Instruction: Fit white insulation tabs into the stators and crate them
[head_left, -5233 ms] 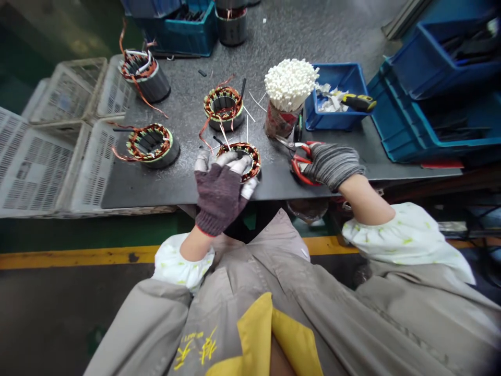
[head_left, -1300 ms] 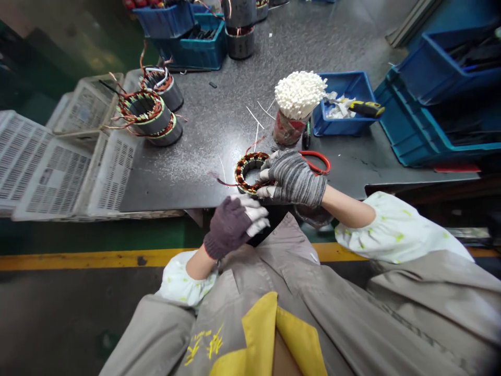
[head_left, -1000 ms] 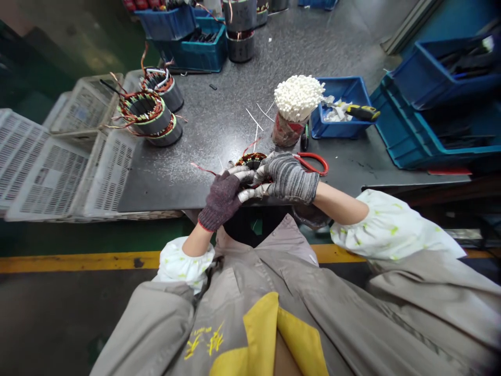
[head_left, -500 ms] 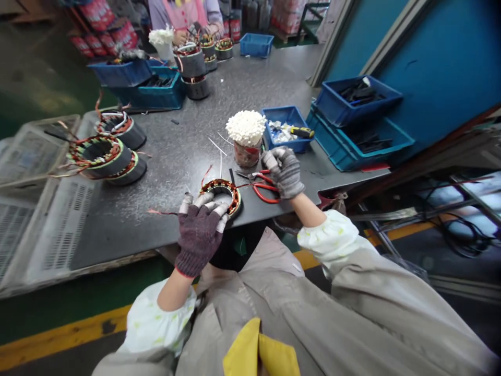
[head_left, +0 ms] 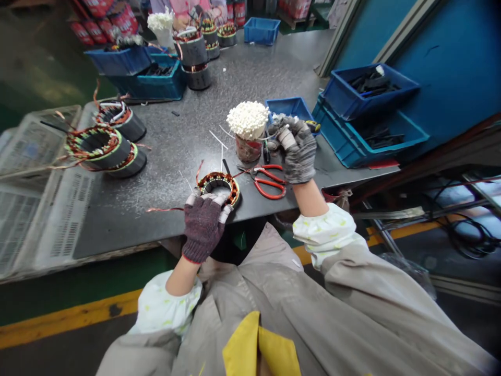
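On the near edge of the table lies a copper-wound stator ring (head_left: 235,192), its wire leads sticking out to the sides. My left hand (head_left: 204,222), in a dark purple knit glove with pale fingertips, grips its near rim. My right hand (head_left: 295,149), in a grey glove, is closed beside the small blue bin (head_left: 289,106). A thin dark piece (head_left: 266,152) shows below its fingertips; whether the fingers hold it I cannot tell. Red-handled pliers (head_left: 270,180) rest between the stator and my right hand. Behind them stands a can (head_left: 248,149) packed with white tie strips (head_left: 248,119).
Two stacked blue bins (head_left: 370,96) with black pieces stand at the right. More stators (head_left: 105,149) sit at the left beside a plastic crate (head_left: 58,219). Across the table a person in pink (head_left: 183,8) works near stacked stators (head_left: 191,51). Loose white strips (head_left: 219,140) lie mid-table.
My right hand has moved up and away from the pliers, over toward the small blue bin, covering most of the yellow-and-black handle there. My left hand stays on the stator.
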Demonstrator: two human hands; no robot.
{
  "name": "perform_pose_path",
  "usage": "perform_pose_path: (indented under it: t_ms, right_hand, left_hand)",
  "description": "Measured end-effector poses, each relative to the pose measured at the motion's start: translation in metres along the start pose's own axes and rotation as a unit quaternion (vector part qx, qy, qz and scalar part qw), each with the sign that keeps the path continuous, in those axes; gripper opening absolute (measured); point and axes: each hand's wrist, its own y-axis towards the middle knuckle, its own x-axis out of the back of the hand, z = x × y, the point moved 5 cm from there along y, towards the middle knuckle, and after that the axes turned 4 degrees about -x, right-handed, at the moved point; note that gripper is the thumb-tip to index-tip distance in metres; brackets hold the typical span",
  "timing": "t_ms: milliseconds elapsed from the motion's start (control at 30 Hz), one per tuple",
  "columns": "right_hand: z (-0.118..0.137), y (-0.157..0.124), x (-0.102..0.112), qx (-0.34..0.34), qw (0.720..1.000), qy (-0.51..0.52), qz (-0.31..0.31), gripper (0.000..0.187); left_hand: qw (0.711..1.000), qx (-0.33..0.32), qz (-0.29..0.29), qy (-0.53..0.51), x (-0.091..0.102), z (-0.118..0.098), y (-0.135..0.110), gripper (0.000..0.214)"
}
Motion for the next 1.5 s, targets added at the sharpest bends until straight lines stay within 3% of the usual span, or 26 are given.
perform_pose_path:
  t_ms: [100,167,267,400,567,667,800,933,1233,1500]
  right_hand:
    - [0.036,-0.055,-0.006,0.019,0.997,0.036,0.059,0.026]
    - [0.051,-0.096,-0.014,0.027,0.981,0.007,0.191,0.018]
    - [0.054,-0.149,-0.012,0.001,0.949,-0.039,0.314,0.021]
    - [0.048,-0.182,-0.004,-0.045,0.929,-0.069,0.361,0.026]
    - [0.034,-0.176,-0.02,-0.067,0.928,-0.08,0.358,0.031]
    - [0.017,-0.162,-0.037,-0.082,0.946,-0.052,0.309,0.039]
    - [-0.009,-0.15,-0.051,-0.193,0.959,0.011,0.207,0.047]
    - [-0.019,-0.15,-0.054,-0.284,0.941,0.039,0.178,0.053]
    - [-0.012,-0.141,-0.056,-0.203,0.961,-0.04,0.186,0.052]
    - [-0.012,-0.141,-0.052,-0.186,0.966,-0.022,0.177,0.053]
  left_hand:
    - [0.999,0.029,0.028,-0.012,-0.001,-0.002,0.0,0.032]
    - [0.998,0.036,0.048,-0.025,0.0,-0.003,0.0,0.036]
    - [0.996,0.044,0.07,-0.029,0.002,-0.004,0.0,0.038]
    - [0.994,0.055,0.085,-0.039,0.003,-0.002,0.0,0.037]
    - [0.994,0.069,0.073,-0.052,0.003,-0.002,0.001,0.036]
    - [0.989,0.118,0.039,-0.076,0.001,-0.002,0.001,0.04]
    - [0.973,0.202,-0.011,-0.107,-0.003,0.003,0.003,0.042]
    - [0.983,0.16,-0.008,-0.094,-0.003,-0.003,0.008,0.029]
    - [0.992,0.105,0.037,-0.052,0.003,-0.008,0.007,0.035]
    - [0.995,0.083,0.024,-0.048,0.003,-0.005,0.004,0.035]
